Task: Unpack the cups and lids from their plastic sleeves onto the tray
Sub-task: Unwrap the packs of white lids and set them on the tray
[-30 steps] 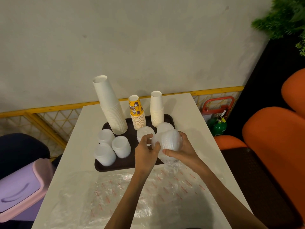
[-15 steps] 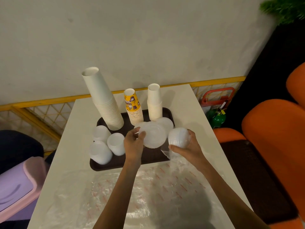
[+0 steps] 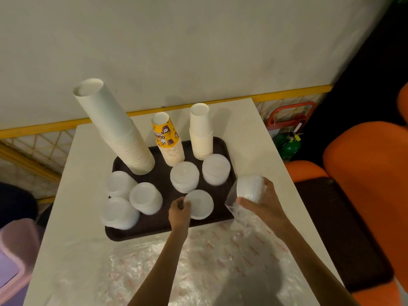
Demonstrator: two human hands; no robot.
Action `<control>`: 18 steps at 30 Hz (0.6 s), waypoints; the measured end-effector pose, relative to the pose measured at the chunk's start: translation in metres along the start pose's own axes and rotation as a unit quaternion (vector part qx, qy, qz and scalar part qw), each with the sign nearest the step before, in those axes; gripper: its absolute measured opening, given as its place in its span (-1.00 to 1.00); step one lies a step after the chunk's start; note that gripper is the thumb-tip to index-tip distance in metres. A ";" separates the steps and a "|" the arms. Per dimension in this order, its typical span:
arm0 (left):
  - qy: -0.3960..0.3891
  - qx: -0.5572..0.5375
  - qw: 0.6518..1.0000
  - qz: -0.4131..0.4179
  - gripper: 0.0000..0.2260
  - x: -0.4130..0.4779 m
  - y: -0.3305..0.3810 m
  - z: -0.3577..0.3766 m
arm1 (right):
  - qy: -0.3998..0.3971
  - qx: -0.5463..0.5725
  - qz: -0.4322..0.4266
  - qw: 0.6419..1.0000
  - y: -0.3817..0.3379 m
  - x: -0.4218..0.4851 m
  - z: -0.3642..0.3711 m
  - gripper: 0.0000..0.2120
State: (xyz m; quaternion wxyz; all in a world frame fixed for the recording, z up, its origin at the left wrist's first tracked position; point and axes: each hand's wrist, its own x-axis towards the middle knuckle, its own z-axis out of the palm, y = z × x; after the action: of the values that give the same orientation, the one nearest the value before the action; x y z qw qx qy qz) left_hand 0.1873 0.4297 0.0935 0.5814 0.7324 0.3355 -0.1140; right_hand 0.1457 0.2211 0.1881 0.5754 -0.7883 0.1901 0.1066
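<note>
A dark brown tray [image 3: 159, 233] on the white table carries a tall white cup stack [image 3: 114, 127], a yellow printed cup stack [image 3: 169, 140] and a short white cup stack [image 3: 201, 131]. Several stacks of white lids [image 3: 184, 176] stand in front of them. My left hand [image 3: 179, 212] pinches the edge of a small lid stack [image 3: 199, 207] low over the tray's front right. My right hand [image 3: 263, 200] grips a sleeved stack of lids [image 3: 250, 187] just right of the tray, its clear plastic sleeve [image 3: 235, 202] hanging down.
Crumpled clear plastic wrap [image 3: 172, 263] with red print covers the near table. An orange seat [image 3: 364, 173] stands right, a pink and purple bin [image 3: 13, 252] left. A yellow lattice rail [image 3: 44, 146], a red trolley handle [image 3: 291, 111] and a green canister [image 3: 290, 146] lie behind.
My left hand pulled a few lids off the sleeved stack and lowered them to the tray's front right. My right hand moved right with the rest of the sleeved stack.
</note>
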 end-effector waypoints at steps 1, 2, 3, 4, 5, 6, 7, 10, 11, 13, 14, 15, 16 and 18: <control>0.004 0.035 0.999 0.018 -0.72 0.001 0.000 0.002 | 0.007 -0.002 -0.004 1.000 -0.002 0.002 0.001 -0.24; 0.010 0.078 0.996 0.037 -0.69 0.002 -0.003 0.006 | 0.005 -0.004 -0.001 1.000 0.000 0.005 0.001 -0.23; 0.019 0.122 0.991 0.059 -0.64 0.002 -0.006 0.009 | 0.004 -0.005 0.001 1.000 -0.003 0.006 0.003 -0.23; 0.024 0.167 0.982 0.081 -0.55 -0.001 -0.009 0.011 | 0.009 -0.007 0.008 1.000 0.001 0.008 0.005 -0.22; 0.027 0.208 0.973 0.100 -0.45 -0.004 -0.012 0.014 | 0.022 -0.010 0.013 1.000 0.002 0.011 0.006 -0.20; 0.029 0.244 0.962 0.116 -0.34 -0.007 -0.016 0.017 | 0.035 -0.021 0.019 0.999 0.004 0.014 0.008 -0.17; 0.029 0.277 0.952 0.128 -0.22 -0.010 -0.019 0.020 | 0.044 -0.029 0.021 0.998 0.004 0.015 0.011 -0.15; 0.049 0.341 0.929 0.135 0.01 -0.016 -0.025 0.032 | 0.036 -0.032 0.029 0.998 0.006 0.018 0.017 -0.12; 0.062 0.348 0.926 0.133 0.04 -0.016 -0.025 0.036 | 0.035 -0.031 0.028 0.999 0.006 0.017 0.018 -0.12; 0.079 0.362 0.920 0.132 0.06 -0.015 -0.024 0.043 | 0.038 -0.042 0.030 0.998 0.007 0.016 0.019 -0.13; 0.082 0.368 0.916 0.133 0.04 -0.015 -0.023 0.045 | 0.038 -0.049 0.032 0.998 0.007 0.016 0.019 -0.13; 0.084 0.371 0.915 0.134 0.02 -0.015 -0.023 0.047 | 0.039 -0.049 0.033 0.997 0.008 0.016 0.018 -0.13; 0.085 0.368 0.916 0.136 0.00 -0.014 -0.022 0.048 | 0.042 -0.046 0.035 0.997 0.009 0.016 0.017 -0.13; 0.091 0.356 0.919 0.146 -0.02 -0.012 -0.022 0.047 | 0.047 -0.038 0.039 0.997 0.009 0.016 0.015 -0.14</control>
State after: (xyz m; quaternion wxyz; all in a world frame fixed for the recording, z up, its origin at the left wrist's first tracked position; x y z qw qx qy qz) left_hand 0.1752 0.3843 0.0694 0.2599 0.9390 0.2133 -0.0723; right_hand 0.1574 0.2302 0.1693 0.5309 -0.8057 0.2433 0.0991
